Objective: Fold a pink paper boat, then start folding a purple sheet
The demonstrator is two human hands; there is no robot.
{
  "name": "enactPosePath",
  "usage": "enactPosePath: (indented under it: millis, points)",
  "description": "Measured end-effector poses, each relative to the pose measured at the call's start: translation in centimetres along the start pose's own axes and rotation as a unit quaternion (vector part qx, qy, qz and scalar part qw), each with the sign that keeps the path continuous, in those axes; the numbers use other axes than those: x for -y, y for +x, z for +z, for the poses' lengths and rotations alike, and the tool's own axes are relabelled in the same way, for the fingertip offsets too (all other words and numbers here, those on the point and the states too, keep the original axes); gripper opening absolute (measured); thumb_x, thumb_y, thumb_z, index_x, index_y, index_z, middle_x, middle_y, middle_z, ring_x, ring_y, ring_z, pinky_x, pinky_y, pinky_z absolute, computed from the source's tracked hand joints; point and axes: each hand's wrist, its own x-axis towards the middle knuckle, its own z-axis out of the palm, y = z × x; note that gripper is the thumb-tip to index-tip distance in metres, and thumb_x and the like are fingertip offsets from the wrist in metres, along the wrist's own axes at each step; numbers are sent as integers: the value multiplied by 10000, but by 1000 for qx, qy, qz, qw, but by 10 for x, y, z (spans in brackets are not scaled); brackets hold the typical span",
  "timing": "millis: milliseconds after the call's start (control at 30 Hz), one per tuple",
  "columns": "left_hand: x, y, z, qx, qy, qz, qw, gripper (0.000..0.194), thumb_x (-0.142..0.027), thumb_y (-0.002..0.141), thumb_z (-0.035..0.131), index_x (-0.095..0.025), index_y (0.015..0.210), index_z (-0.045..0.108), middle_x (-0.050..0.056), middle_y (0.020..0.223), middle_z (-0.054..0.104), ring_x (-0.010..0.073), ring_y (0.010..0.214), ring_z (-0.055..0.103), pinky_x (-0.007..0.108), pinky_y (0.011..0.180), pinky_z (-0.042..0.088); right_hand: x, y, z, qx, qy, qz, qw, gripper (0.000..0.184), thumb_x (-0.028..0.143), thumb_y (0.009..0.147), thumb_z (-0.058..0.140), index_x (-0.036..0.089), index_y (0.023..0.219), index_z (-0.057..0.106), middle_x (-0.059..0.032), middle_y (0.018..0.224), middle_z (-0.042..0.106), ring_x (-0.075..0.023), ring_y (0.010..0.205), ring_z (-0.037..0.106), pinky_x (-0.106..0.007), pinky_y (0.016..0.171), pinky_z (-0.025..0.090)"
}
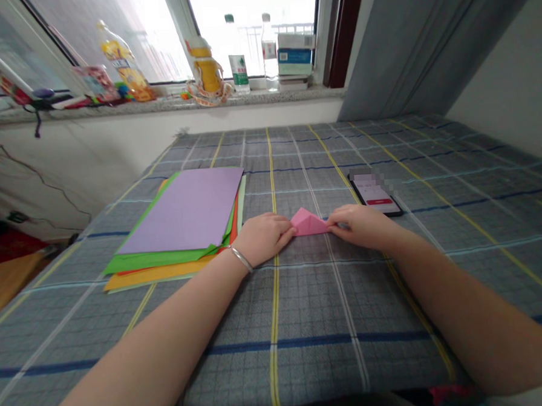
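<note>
Pinching the pink folded paper (309, 223), the left hand (264, 236) grips its nine-o'clock corner, the right hand (360, 225) its three-o'clock corner.

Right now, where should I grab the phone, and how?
Try its long right edge, coming from the right: the phone lies flat, screen up, with that side open, while the right hand is by its near end.
</note>
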Motion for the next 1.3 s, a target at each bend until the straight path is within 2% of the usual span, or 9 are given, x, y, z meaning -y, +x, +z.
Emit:
enactPosePath:
  millis: [167,300,400,600,833,1067,1200,1300]
  points:
    - [-2,5,11,-32,-49,-74,996,357,-339,969,381,-166,760,612,44,766,637,184,794,583,301,754,430,0,4,11,-42,57,92,993,200,303,872,508,205,858,682,-26,823,706,-171,767,616,-270,663,403]
    - [0,8,19,-63,-128,-147,979,252,-332,929,469,-177,783,603,26,783,618,166,739,563,278,685,409,0,8,20,-68,131,157,977,220,349,868,519,196,793,658,-15,738,682,-148,677,586,-257,600,374]
    - [2,12,23,-70,-155,-184,968,207,-326,907,505,-180,796,601,20,805,613,161,725,556,274,660,398,0,12,24,-68,133,178,973,219,346,866,512,195,793,653,-16,721,673,-149,663,573,-261,593,360]
    - [3,18,26,-60,-138,-206,967,206,-321,902,510,-182,800,625,35,861,611,176,790,572,288,711,414,1,16,28,-60,118,216,967,197,347,853,516,204,778,630,-19,728,675,-150,668,576,-262,586,350]
    - [3,19,27,-45,-130,-218,966,212,-330,895,512,-178,799,625,43,842,627,184,791,582,296,727,428,12,23,29,-72,77,264,959,283,489,828,550,225,755,620,-4,691,644,-149,619,534,-274,534,296]
    - [0,17,25,-58,-178,-245,951,173,-336,869,534,-189,848,624,20,785,655,169,723,584,278,663,414,12,30,34,-107,53,224,967,246,399,847,547,200,706,580,-33,810,632,-158,738,551,-270,603,337]
    - [-1,15,24,-63,-220,-243,943,179,-329,871,539,-189,919,641,16,826,676,159,722,592,272,665,430,13,26,30,-82,75,219,969,244,379,857,532,201,694,568,-30,771,642,-160,720,555,-274,615,347]
    - [-1,15,24,-61,-220,-221,948,185,-337,882,536,-196,929,645,13,839,680,162,737,600,277,684,445,18,22,26,-66,72,227,969,253,380,864,524,204,686,560,-28,753,647,-158,692,552,-276,602,341]
